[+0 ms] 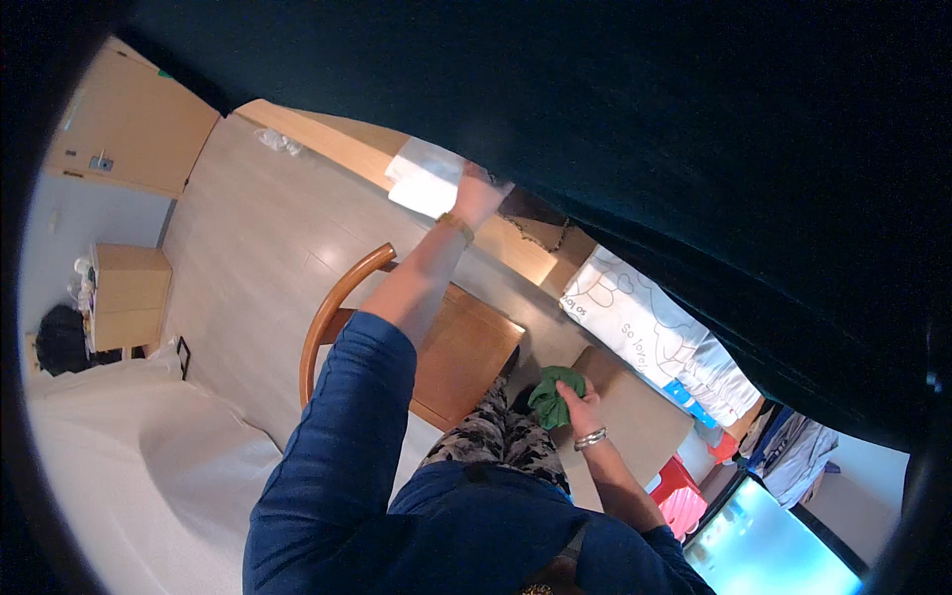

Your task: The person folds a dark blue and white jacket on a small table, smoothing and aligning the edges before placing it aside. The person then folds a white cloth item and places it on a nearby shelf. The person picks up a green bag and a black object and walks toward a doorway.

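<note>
My right hand (586,407) grips a crumpled green cloth (552,398) in front of my right thigh. Ahead of me my left hand (480,195) stretches to a light wooden shelf or drawer (517,249), its fingers blurred and partly covered by a dark mass across the top of the view. Whether those fingers hold anything is unclear. Right beside the left hand lies a white item in clear plastic (428,178). A dark chain (532,236) hangs just past the wrist, next to a dark brown object.
A wooden chair (465,349) stands under my left forearm. White printed fabric (632,312) lies ahead to the right, above a brown box (632,401). Farther right are a red plastic container (678,487) and a lit screen (773,547). White sheeting (149,461) spreads at left.
</note>
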### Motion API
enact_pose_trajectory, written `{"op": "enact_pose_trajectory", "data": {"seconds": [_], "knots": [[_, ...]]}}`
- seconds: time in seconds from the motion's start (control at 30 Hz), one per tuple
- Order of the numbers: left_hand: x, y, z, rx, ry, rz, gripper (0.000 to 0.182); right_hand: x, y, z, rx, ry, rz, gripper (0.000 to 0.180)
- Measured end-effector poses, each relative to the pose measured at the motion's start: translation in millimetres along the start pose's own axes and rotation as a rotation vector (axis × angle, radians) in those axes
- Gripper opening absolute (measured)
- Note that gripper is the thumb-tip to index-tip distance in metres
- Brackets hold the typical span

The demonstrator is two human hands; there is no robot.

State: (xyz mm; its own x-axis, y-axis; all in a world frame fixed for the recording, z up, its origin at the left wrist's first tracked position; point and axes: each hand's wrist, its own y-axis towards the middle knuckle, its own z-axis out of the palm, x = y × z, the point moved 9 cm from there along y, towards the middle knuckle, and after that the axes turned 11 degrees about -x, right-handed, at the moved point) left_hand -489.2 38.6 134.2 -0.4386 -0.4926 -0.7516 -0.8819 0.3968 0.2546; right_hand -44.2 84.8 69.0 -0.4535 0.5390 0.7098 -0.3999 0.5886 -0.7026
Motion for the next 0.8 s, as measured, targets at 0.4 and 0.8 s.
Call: {"op": "enact_pose_trajectory", "data": {"seconds": [0.4, 0.8], "knots": [[-18.9, -74.9, 52.1, 0.395, 0.594, 0.212, 0.020, -10.6, -19.3, -20.0, -0.001, -0.273, -0.141, 0.040], [-9.5, -347.1, -89.8, 0.414, 0.305, -0.314, 0.029, -8.3, -38.5, -5.1, 0.261, -0.095, -0.159, 0.041]]}}
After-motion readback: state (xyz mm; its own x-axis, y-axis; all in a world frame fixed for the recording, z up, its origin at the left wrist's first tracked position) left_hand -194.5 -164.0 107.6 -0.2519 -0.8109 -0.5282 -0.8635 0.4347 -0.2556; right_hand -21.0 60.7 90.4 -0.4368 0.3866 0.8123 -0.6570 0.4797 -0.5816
